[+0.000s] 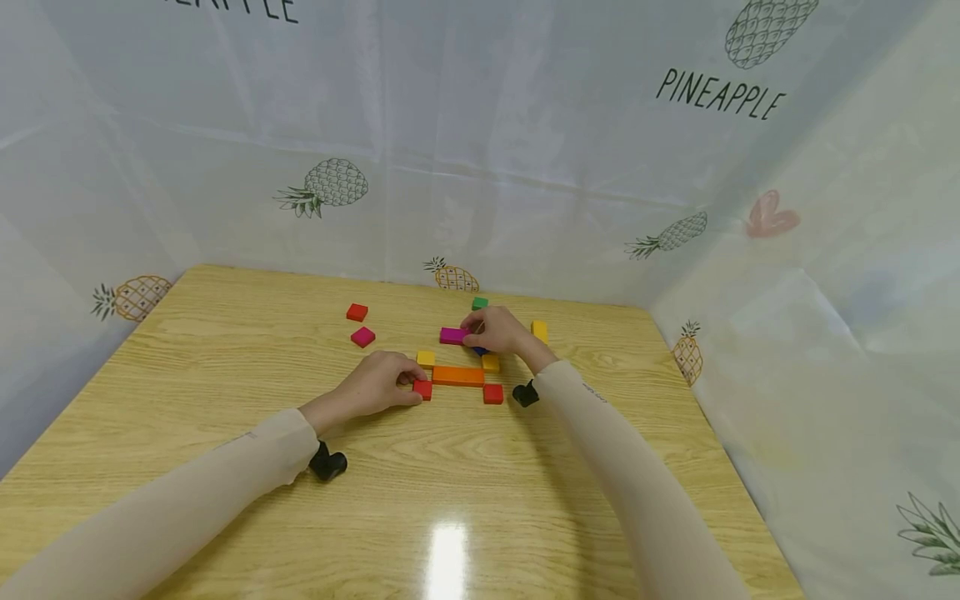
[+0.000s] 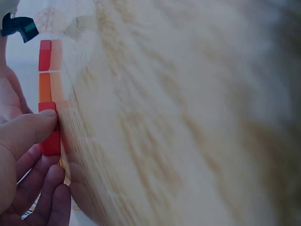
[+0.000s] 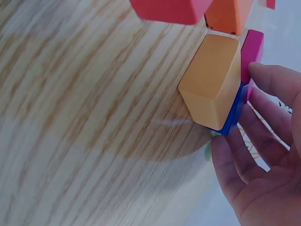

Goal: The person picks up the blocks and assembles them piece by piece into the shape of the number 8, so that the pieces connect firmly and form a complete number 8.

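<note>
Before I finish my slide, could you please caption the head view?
Left hand pinching a red block near an orange bar, right hand pinching a purple block.

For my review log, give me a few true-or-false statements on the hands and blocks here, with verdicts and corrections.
1. The left hand touches a red block. True.
2. The orange block stands upright on end. False: the orange block lies flat on the table.
3. The right hand is at the long magenta block. True.
4. The green block is nearer the person than the orange block. False: the green block is farther away, towards the table's back edge.
5. A long yellow block lies to the right of the green block. True.
</note>
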Demonstrator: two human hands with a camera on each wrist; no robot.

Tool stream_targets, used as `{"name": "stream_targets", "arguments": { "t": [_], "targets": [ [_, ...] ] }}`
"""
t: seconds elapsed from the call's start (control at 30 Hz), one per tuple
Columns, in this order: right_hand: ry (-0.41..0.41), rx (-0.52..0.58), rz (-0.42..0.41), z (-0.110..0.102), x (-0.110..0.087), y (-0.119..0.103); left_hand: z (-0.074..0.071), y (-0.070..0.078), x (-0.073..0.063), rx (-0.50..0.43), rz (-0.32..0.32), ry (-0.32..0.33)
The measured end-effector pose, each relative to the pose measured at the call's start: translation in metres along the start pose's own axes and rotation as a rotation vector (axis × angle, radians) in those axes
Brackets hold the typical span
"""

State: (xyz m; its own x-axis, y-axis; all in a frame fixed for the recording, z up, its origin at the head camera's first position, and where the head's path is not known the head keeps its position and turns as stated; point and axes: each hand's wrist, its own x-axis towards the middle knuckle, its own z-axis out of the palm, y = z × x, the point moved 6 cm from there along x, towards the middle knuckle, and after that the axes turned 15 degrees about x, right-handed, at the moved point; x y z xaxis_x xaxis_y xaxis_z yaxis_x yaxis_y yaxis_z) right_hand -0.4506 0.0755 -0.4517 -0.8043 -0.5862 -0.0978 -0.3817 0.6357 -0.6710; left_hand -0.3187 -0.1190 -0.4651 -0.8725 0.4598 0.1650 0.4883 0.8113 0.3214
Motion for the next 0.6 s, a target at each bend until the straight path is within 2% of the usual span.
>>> {"name": "stream_targets", "arguments": {
  "t": [0.6],
  "targets": [
    [0.002,0.005,-0.015,-0.0003,-0.0012,-0.0007,0.0007,-0.0023,0.0010,-0.005,-0.001,-0.001]
  ]
}}
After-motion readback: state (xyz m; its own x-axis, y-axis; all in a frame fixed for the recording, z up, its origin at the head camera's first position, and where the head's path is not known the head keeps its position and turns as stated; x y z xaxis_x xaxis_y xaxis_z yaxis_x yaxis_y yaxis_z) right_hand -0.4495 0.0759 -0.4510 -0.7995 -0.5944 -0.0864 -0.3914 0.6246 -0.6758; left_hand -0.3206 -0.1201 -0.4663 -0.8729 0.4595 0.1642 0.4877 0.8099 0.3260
